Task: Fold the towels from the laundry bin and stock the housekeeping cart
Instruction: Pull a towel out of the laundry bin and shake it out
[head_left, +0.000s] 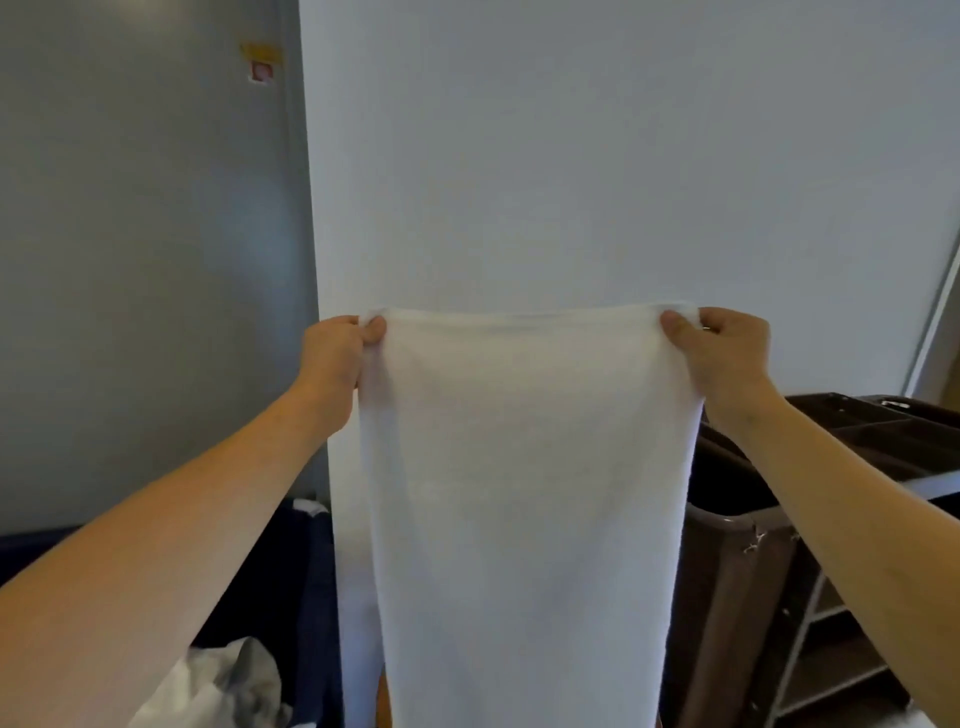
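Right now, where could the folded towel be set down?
Cart shelves on the right look bare behind the right hand. The bin at lower left holds laundry. The towel, pinched by the left hand too, hides the middle.

Soft matt white cloth towel (524, 493); glossy dark brown plastic cart (878, 431).

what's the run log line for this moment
step: towel held up, hanging | left hand: pinches top corner | right hand: pinches other corner | cart: right | bin: left
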